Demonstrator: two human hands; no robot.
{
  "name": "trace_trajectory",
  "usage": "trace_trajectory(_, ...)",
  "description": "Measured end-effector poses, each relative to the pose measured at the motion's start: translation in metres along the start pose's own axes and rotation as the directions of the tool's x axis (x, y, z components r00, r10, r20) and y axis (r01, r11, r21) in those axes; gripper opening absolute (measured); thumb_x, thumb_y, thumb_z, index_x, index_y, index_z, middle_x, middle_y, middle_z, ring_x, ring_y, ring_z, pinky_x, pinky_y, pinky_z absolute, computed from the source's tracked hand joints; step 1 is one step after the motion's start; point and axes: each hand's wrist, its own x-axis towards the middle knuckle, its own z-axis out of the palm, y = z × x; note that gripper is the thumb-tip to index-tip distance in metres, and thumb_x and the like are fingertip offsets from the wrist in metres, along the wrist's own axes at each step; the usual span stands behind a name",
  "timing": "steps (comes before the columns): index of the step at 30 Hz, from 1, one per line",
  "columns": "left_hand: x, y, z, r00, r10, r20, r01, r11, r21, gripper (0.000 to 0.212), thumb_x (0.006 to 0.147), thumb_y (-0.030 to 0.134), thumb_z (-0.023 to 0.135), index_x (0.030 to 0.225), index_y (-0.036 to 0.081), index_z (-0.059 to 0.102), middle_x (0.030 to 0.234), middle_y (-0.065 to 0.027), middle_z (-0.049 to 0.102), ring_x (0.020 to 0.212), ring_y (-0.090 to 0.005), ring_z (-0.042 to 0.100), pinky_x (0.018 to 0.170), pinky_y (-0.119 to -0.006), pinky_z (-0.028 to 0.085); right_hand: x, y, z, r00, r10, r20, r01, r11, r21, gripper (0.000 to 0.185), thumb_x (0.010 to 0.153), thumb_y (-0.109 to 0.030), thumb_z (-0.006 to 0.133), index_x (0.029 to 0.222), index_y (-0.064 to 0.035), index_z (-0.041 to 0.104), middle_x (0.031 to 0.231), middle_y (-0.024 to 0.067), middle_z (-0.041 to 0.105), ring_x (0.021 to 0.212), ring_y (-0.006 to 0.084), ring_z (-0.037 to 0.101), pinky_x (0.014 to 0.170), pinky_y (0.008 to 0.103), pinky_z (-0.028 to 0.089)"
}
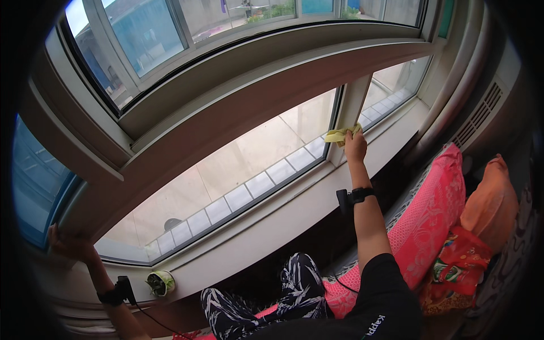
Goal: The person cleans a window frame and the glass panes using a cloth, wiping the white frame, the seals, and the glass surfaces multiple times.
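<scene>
A yellow cloth [338, 136] is bunched in my right hand [355, 145], which presses it against the light upright post [349, 106] between two lower window panes. The large lower pane [238, 170] lies left of that post, with pale paving and a row of tiles showing through it. Far to the left, my left hand [68, 245] rests at the window frame beside a blue pane [36, 182]; its fingers are dim and partly hidden, so I cannot tell whether they grip the frame. Both wrists wear black straps with small devices.
A small potted plant [160, 283] stands on the white windowsill [255, 233], near my left forearm. To my right lie a pink patterned cover [429, 212], an orange cushion [491, 204] and a red bag [461, 259]. A cable hangs from the left wrist device.
</scene>
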Motion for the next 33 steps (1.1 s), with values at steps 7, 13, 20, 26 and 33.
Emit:
trace_trajectory(7,-0.008,-0.024,-0.004,0.994,0.071,0.08,-0.081,0.989,0.123,0.045,0.099,0.04,0.034,0.118,0.004,0.051,0.118,-0.0132,0.051,0.112,-0.0323,0.05,0.097,-0.045,0.041,-0.056,0.065,0.061,0.926,0.36,0.117,-0.351,0.932,-0.089,0.036,0.086,-0.025,0.06,0.116,-0.0052,0.056,0.104,0.0217,0.065,0.095,0.0384,0.062,0.081,0.0464,0.049)
trace_trajectory(13,-0.013,-0.039,-0.003,0.998,0.034,0.06,-0.042,0.991,0.131,0.042,0.095,0.04,0.046,0.114,0.003,0.054,0.115,-0.0136,0.053,0.111,-0.033,0.052,0.093,-0.044,0.043,-0.07,0.105,0.087,0.845,0.498,0.196,-0.431,0.85,-0.302,0.035,0.087,-0.026,0.059,0.113,-0.0036,0.058,0.103,0.0206,0.066,0.094,0.0367,0.064,0.078,0.0468,0.052)
trace_trajectory(20,-0.007,-0.034,-0.006,0.996,0.071,0.056,-0.074,0.996,0.058,0.047,0.091,0.044,0.05,0.109,0.0,0.05,0.103,-0.0154,0.056,0.099,-0.0328,0.056,0.087,-0.045,0.045,-0.052,0.034,0.096,0.861,0.389,0.329,-0.272,0.897,-0.348,0.03,0.089,-0.028,0.054,0.106,-0.0063,0.065,0.106,0.0184,0.066,0.1,0.036,0.063,0.083,0.045,0.052)
trace_trajectory(26,0.004,0.002,0.0,0.999,0.047,-0.011,-0.046,0.997,0.065,0.036,0.099,0.034,0.036,0.116,0.004,0.048,0.114,-0.0116,0.05,0.107,-0.0297,0.05,0.095,-0.044,0.04,-0.018,-0.022,0.047,0.986,0.079,0.145,-0.056,0.986,-0.156,0.026,0.087,-0.024,0.056,0.101,-0.0032,0.062,0.099,0.0205,0.066,0.093,0.039,0.062,0.08,0.0453,0.05)
trace_trajectory(33,-0.002,-0.003,0.002,1.0,0.009,-0.017,-0.008,0.998,0.061,0.038,0.1,0.033,0.033,0.112,0.003,0.052,0.113,-0.0131,0.053,0.105,-0.0301,0.052,0.095,-0.043,0.04,0.022,-0.136,-0.048,0.847,-0.402,-0.348,0.434,0.901,0.016,0.017,0.089,-0.017,0.057,0.102,-0.007,0.053,0.104,0.0148,0.06,0.095,0.0351,0.06,0.077,0.0441,0.051)
